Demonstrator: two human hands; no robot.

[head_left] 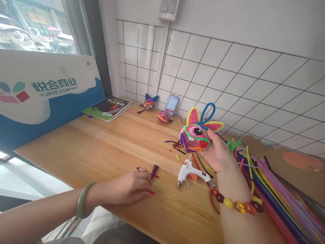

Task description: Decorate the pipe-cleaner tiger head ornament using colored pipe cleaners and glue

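My right hand [215,152] grips a colourful pipe-cleaner animal head [194,135] with yellow-edged pink ears, a large eye and a blue loop on top. It is held up above the table. On the tabletop my left hand [134,185] rests with its fingers curled together. A short red piece [151,192] shows at its fingertips; whether it is gripped or only touched is hidden. Just beyond those fingers lies a dark purple-red tassel [154,171]. Below the animal head, a white hot glue gun [190,172] lies on its side, nozzle towards me.
Long coloured pipe cleaners [276,200] are heaped at the right, beside cardboard [286,162]. Short offcuts [177,145] lie mid-table [106,145]. Against the tiled wall are two finished-looking ornaments, one blue-eared [149,102], one striped [164,117], and a phone [172,104]. Booklets [108,106] lie far left.
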